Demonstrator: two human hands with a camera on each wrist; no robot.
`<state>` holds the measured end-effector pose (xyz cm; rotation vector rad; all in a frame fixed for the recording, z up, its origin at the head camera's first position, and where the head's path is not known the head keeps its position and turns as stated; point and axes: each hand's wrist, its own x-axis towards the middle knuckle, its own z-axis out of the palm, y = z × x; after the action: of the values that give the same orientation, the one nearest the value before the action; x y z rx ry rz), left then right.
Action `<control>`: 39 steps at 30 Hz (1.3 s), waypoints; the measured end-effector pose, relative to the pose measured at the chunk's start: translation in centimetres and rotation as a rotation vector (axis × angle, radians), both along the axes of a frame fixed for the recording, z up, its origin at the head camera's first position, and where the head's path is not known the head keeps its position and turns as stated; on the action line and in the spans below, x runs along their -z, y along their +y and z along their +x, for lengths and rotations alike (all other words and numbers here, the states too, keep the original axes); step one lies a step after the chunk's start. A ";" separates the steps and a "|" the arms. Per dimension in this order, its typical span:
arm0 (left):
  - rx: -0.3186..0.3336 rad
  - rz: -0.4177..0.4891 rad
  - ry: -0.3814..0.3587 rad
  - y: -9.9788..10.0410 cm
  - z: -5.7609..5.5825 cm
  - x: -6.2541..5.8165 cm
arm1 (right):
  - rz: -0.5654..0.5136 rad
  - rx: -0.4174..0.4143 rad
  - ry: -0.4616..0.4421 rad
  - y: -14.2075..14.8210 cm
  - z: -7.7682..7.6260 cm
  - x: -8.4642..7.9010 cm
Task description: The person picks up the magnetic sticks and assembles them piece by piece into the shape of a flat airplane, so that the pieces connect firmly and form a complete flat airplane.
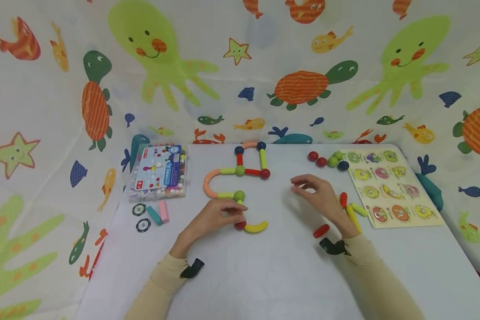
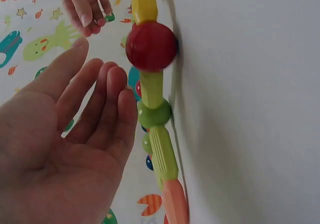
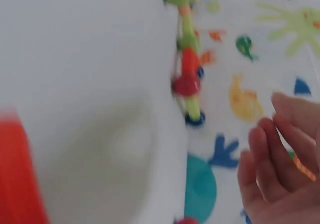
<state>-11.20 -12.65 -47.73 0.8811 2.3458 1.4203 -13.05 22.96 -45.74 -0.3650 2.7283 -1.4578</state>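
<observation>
One red ball (image 2: 151,46) shows whole only in the left wrist view.

On my feed the curved rod (image 1: 257,228) shows yellow, the ball beside it (image 2: 151,47) glossy red and the arch (image 1: 210,183) salmon pink. I see lime-green and red straight rods (image 1: 263,159), navy balls (image 1: 261,145), beige sleeves (image 1: 160,280), a white desk (image 1: 288,266) and white cloth (image 1: 208,26) patterned with lime octopuses (image 1: 152,24), orange-striped turtles (image 1: 302,87) and blue fish (image 1: 246,94).
</observation>
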 end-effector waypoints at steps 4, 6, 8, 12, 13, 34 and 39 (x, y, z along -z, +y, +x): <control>0.007 0.005 -0.001 1.2 0.4 0.0 | -0.070 0.264 -0.001 3.9 -2.2 -0.7; 0.014 0.000 -0.006 1.7 0.5 0.0 | -0.071 0.400 0.000 5.7 -3.3 -0.8; 0.028 -0.010 -0.006 2.2 0.7 0.0 | -0.055 0.524 0.006 7.4 -4.3 -0.7; 0.060 -0.035 -0.003 3.2 1.1 0.1 | 0.019 0.656 -0.035 10.1 -5.8 0.2; 0.067 -0.043 -0.008 3.4 1.2 0.1 | 0.035 0.659 -0.056 10.5 -6.0 0.5; 0.118 -0.222 0.018 5.3 1.5 0.0 | 0.159 0.579 -0.222 12.2 -7.2 2.2; 0.114 -0.240 0.019 5.3 1.4 -0.1 | 0.111 0.614 -0.158 11.2 -6.6 1.7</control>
<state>-9.75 -7.38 -47.58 0.9453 2.3747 1.0638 -19.64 34.16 -47.42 0.6189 2.8989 -1.3317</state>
